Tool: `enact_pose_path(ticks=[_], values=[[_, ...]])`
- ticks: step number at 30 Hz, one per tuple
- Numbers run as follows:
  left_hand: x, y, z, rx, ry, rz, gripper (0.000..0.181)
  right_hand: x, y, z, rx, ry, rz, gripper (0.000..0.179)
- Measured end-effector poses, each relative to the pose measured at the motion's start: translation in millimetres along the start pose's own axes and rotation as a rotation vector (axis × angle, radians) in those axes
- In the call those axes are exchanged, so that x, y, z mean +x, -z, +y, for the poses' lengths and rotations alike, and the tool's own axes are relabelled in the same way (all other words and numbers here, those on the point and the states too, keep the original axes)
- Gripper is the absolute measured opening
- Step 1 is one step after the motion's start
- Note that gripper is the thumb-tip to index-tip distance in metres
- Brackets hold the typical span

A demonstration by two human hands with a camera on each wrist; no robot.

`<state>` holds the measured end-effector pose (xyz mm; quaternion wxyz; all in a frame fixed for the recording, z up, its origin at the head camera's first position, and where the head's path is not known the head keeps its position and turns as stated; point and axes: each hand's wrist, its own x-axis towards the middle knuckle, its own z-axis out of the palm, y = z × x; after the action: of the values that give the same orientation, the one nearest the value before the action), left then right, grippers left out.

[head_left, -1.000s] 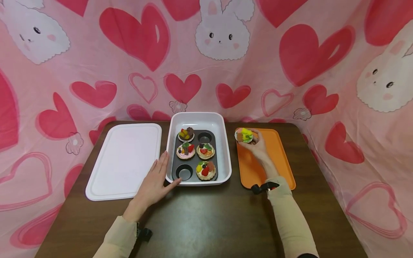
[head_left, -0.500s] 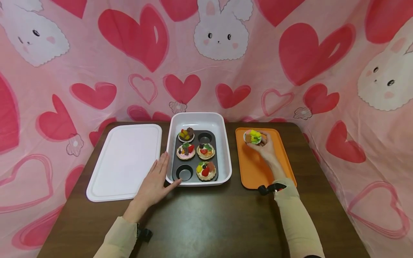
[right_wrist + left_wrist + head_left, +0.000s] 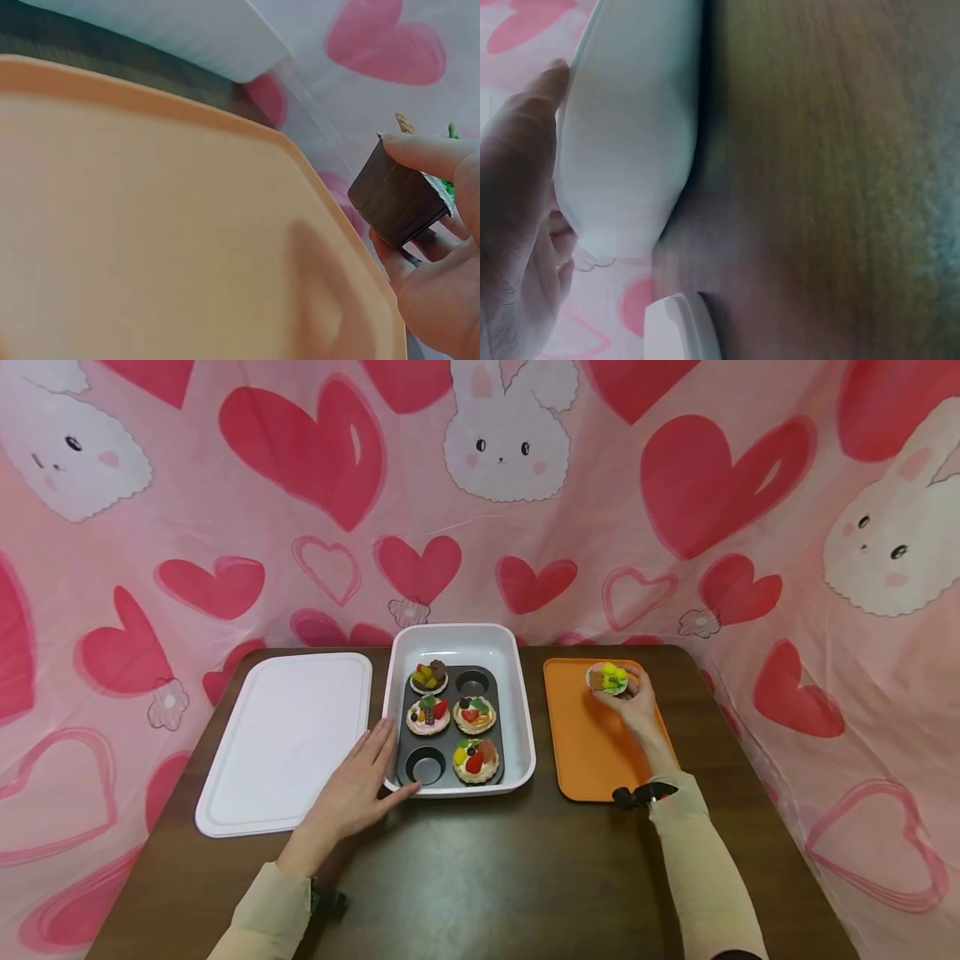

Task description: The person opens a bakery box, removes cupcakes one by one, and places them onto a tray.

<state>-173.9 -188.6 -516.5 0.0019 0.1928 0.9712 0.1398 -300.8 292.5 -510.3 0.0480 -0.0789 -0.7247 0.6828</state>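
Observation:
My right hand [image 3: 636, 693] pinches a small cupcake [image 3: 607, 678] with yellow, green and pink topping above the far end of an orange tray [image 3: 585, 752]. In the right wrist view the cupcake's dark brown cup [image 3: 397, 191] sits between thumb and fingers, clear of the tray. With fingers straight, my left hand [image 3: 356, 789] rests on the near left corner of a white bin [image 3: 525, 727]. Inside the bin lies a dark muffin pan [image 3: 444, 735]. Several fruit-topped tarts, such as one with a strawberry [image 3: 476, 762], fill some of its cups; the far right cup and near left cup [image 3: 425, 766] are bare.
A white lid [image 3: 288, 743] lies flat left of the bin. All of it stands on a dark wooden table [image 3: 480, 877]. A pink cloth [image 3: 420, 468] with hearts and rabbits hangs behind and at both sides.
My right hand has carried the cupcake to the right, from the orange tray's far left corner to over its far right part. The left hand has stayed at the bin's corner.

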Motion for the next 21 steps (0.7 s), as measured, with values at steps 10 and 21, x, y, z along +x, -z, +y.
enact_pose_path(ticks=[10, 21], values=[[1.5, -7.1, 0.6, -0.034, 0.011, 0.024, 0.11, 11.3, 11.1, 2.7, -0.031, -0.059, 0.077, 0.082], [0.1, -12.5, -0.7, -0.046, 0.024, 0.029, 0.109, 21.0, 13.0, 9.8, -0.177, -0.036, 0.154, 0.079]])
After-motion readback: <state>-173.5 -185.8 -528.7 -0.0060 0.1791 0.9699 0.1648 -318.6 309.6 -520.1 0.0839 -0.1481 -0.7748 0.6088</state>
